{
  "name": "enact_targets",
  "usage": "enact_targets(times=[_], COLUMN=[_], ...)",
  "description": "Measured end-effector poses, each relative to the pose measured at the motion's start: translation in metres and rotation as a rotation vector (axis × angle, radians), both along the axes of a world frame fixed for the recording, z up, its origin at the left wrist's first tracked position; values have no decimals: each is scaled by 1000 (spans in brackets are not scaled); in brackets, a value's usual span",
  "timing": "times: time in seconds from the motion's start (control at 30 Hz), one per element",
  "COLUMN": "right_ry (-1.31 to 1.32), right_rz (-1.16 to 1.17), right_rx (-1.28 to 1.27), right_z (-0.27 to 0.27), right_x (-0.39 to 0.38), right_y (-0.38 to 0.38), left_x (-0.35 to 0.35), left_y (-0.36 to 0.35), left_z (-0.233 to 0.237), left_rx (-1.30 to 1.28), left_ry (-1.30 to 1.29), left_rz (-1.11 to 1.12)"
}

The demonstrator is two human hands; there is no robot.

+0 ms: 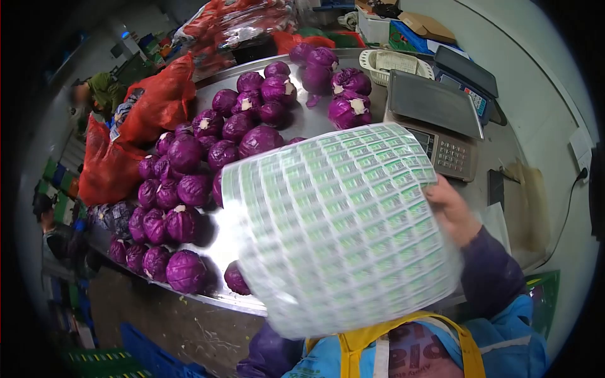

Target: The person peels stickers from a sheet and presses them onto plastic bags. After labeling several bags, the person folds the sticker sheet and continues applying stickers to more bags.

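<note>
A large sheet of green-and-white labels (340, 227) spans the middle of the view, slightly curved. My right hand (452, 211) grips its right edge, thumb on the front face. The sheet hides my left hand; only the purple left sleeve (271, 353) shows below it. Behind and left of the sheet, many purple cabbages (186, 271) stand on a shiny metal table (220, 252). Two more cabbages (350, 110) sit just above the sheet's top edge.
A weighing scale (435, 104) is at the right, with another scale (466, 82) behind it. A white basket (396, 66) stands at the back. Red mesh bags (107, 164) lean at the left. Two other people (107, 91) are at the far left.
</note>
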State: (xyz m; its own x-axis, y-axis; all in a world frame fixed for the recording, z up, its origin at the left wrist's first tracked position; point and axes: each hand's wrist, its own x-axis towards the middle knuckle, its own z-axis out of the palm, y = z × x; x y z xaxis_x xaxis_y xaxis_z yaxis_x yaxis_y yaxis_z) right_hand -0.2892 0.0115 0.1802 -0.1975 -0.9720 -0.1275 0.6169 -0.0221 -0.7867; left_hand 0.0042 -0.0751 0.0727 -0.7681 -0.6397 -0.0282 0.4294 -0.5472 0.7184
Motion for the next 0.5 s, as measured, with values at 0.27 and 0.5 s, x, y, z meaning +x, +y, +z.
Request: enact_targets(times=[0.27, 0.5], right_ry=[236, 239], right_rz=[229, 192], right_rx=[135, 61], right_z=[13, -9], right_x=[-49, -65], right_y=[-20, -29], left_x=[-20, -9], left_y=[-87, -107], left_z=[59, 40], left_rx=[328, -187], left_ry=[146, -333], left_rz=[121, 85])
